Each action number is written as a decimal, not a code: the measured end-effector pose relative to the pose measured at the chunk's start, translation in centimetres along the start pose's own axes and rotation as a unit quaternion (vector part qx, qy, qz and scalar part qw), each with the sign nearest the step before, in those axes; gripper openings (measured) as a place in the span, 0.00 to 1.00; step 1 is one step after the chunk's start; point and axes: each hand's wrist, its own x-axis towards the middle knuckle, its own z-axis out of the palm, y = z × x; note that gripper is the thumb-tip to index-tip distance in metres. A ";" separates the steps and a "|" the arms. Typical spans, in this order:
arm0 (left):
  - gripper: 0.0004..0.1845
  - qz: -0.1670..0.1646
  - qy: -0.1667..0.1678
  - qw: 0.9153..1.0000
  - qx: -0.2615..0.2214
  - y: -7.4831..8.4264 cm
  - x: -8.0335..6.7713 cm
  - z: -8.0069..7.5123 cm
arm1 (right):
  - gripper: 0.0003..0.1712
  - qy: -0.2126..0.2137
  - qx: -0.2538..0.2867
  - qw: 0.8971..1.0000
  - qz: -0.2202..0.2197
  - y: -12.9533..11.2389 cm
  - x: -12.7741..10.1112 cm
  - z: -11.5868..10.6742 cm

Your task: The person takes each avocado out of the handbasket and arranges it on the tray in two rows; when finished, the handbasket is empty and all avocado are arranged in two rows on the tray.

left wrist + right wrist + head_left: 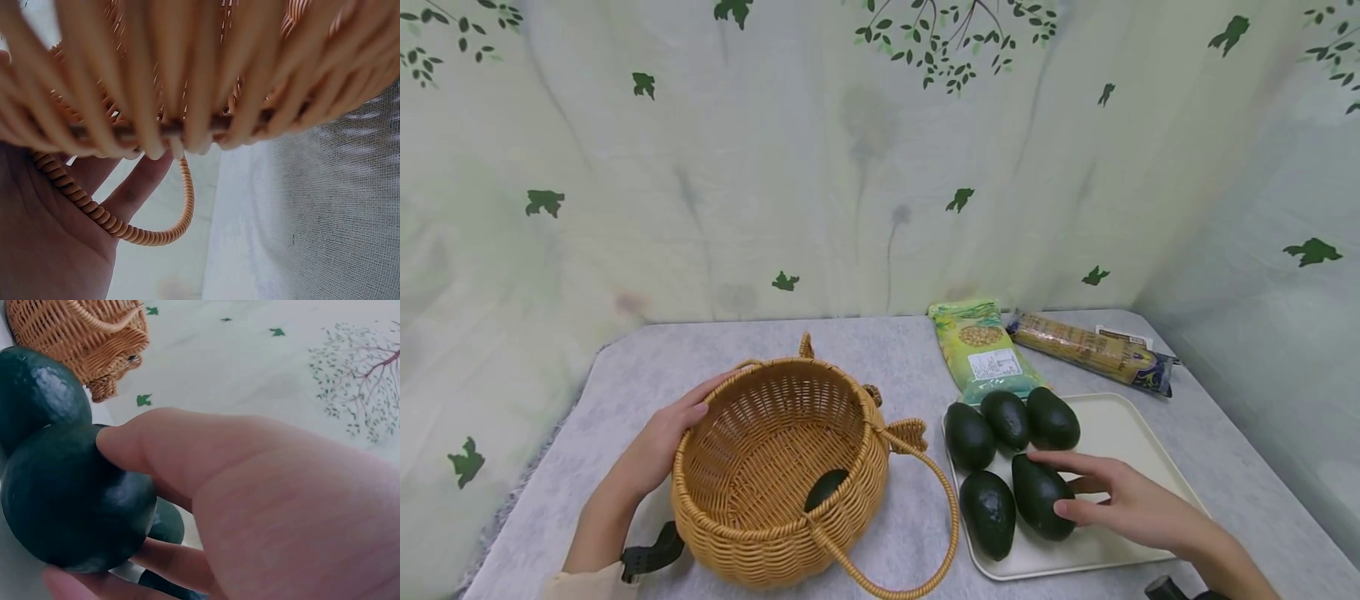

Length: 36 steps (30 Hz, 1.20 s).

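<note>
Two bare hands and forearms of a person, seen from above and from each wrist. Left hand (658,442): no rings or gloves; a black strap with a black block-shaped device (651,552) encircles the wrist, and a pale cream sleeve cuff (587,583) shows just behind it. Right hand (1131,504): likewise bare, nails short and unpainted; a black device (1165,588) sits at the wrist, mostly cut off by the frame edge.

No words or nos. can be read. The green packet (981,350) on the desk (887,350) has a white label w/ print, too small to read. The long dark packet (1093,350) next to it has a white tag, also too blurry.
</note>
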 end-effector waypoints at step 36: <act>0.26 0.003 0.000 1.000 0.002 -0.2 0.1 0.0 | 0.35 -0.015 -0.034 0.999 0.014 0.0 -0.2 -0.4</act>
